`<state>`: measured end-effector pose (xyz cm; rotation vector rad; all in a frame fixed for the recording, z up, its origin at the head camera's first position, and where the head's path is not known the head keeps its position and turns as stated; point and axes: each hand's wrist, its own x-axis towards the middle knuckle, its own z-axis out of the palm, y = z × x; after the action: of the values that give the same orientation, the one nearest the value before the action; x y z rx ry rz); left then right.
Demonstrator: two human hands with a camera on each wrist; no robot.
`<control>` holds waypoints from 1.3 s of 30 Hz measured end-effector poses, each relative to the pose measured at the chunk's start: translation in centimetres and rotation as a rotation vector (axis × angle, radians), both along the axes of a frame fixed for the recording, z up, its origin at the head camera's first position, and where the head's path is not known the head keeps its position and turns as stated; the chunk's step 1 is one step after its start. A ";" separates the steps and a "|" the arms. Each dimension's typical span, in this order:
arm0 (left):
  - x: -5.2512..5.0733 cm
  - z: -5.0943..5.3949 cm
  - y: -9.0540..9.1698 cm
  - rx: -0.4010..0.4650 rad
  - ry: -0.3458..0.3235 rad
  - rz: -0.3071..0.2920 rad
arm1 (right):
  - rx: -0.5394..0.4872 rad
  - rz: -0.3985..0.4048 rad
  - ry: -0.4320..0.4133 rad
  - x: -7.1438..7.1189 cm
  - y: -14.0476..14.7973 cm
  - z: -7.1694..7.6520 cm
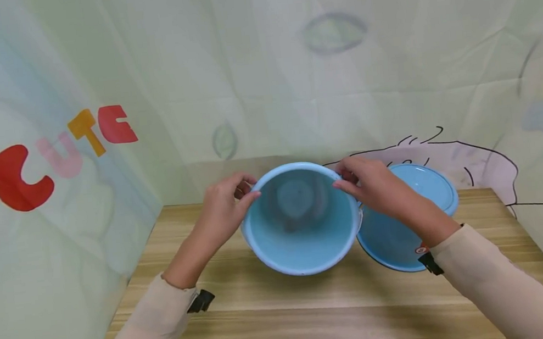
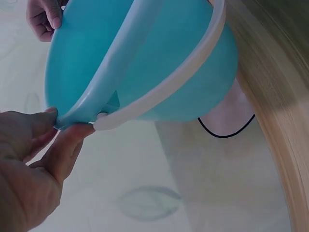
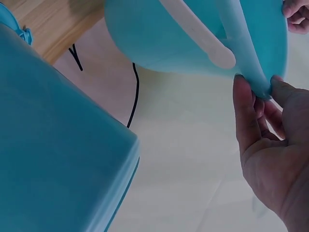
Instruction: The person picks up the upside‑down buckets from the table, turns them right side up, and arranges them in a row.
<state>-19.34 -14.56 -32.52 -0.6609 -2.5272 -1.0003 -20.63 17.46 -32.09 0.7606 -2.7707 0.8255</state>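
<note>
A light blue bucket (image 1: 304,243) is tilted with its mouth toward me, above the wooden table. My left hand (image 1: 223,205) pinches its rim at the left between thumb and fingers. At the right side of the rim, my right hand (image 1: 369,184) pinches it the same way. The bucket's pale handle (image 2: 169,84) hangs along the outer wall in the left wrist view. Inside, the bucket (image 3: 270,34) shows no contents in the head view; whether its base touches the table is unclear.
Just right of the bucket, partly behind my right forearm, lies a second blue container (image 1: 392,234) on its side, with a round end (image 1: 424,184). The wooden table (image 1: 288,328) meets a printed cloth backdrop (image 1: 267,81) at the back and sides.
</note>
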 end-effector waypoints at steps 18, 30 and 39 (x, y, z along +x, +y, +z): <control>-1.7 0.2 0.0 0.019 -0.204 0.016 | 0.022 -0.018 -0.124 -1.4 -0.3 -0.4; -2.6 -0.3 0.1 0.032 -0.336 0.000 | 0.009 -0.006 -0.212 -2.3 -0.1 -0.8; -3.1 -0.8 0.3 0.050 -0.422 -0.013 | 0.016 0.009 -0.234 -2.9 0.1 -1.3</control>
<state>-22.44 -14.29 -33.36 -0.4928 -2.8427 -1.3207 -23.50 17.57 -33.34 0.7225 -2.9824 0.9513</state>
